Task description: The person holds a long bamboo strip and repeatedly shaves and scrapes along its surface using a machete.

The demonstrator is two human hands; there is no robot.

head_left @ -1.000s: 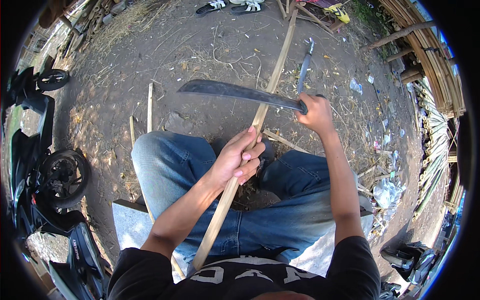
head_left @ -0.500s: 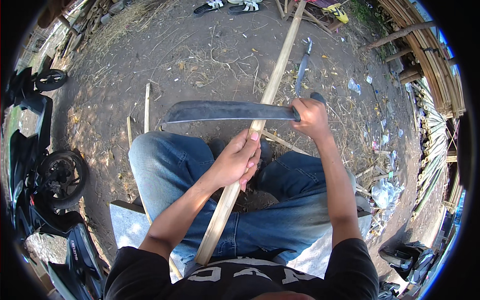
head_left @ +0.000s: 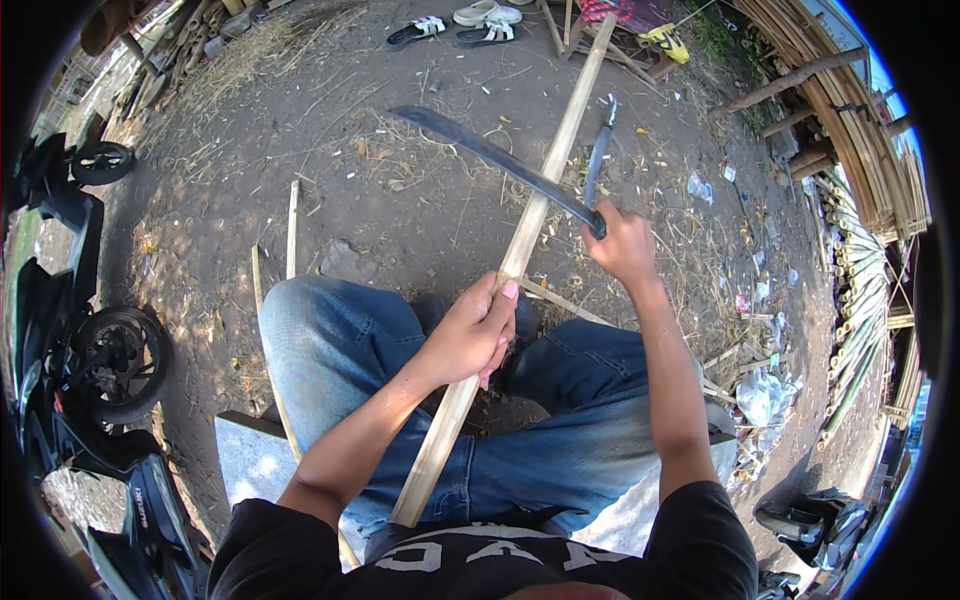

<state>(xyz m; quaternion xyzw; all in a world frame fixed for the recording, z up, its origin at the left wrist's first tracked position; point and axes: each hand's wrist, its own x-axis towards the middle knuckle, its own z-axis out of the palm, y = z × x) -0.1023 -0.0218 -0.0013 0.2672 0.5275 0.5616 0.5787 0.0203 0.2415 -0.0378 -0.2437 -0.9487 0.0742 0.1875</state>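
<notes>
"What are we gripping?"
"Our left hand [head_left: 470, 325] is closed around a wooden strip [head_left: 524, 240] slanting over our jeans [head_left: 570, 460]; our right hand [head_left: 622, 243] grips a machete [head_left: 505, 162]."
"Where's the machete?"
"It crosses the strip beyond our left hand; whether touching, we can't tell."

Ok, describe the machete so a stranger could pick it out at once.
From the blue jeans, follow the long pale strip outward past the left hand. The machete is the dark curved blade crossing it in this view. The right hand grips it, unlike the shorter knife lying on the ground.
</notes>
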